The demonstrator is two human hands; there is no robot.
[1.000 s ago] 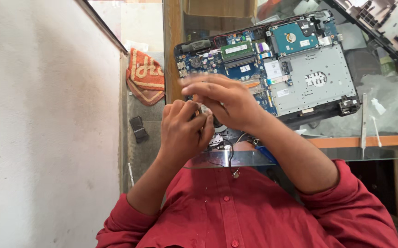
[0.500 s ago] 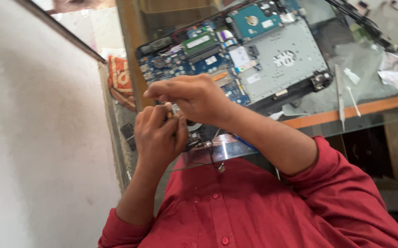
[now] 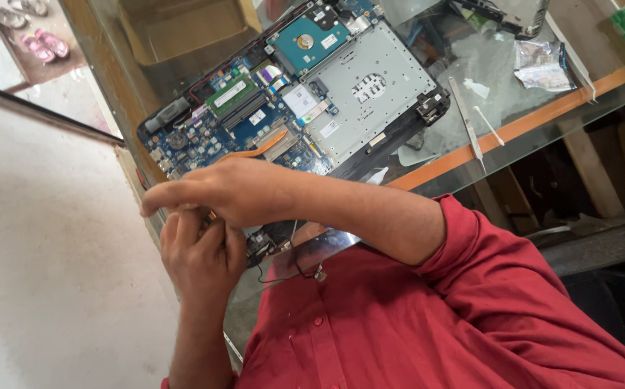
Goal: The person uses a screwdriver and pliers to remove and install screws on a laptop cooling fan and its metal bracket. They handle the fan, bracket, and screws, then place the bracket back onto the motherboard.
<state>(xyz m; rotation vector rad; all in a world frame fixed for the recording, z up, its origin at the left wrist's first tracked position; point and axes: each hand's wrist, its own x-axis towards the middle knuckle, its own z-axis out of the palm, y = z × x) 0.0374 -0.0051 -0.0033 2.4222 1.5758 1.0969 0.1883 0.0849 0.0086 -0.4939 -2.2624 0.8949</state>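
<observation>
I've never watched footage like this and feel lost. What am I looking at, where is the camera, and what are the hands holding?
There is no machine here, only a person in a red shirt working with bare hands. The one camera sits on their head and looks down, so the view is tilted. The left hand and right hand meet at the edge of a glass table, closed over something small that I cannot make out. On the glass lies an opened laptop with its blue circuit board bare. Beside it are thin white tools and a foil packet.
</observation>
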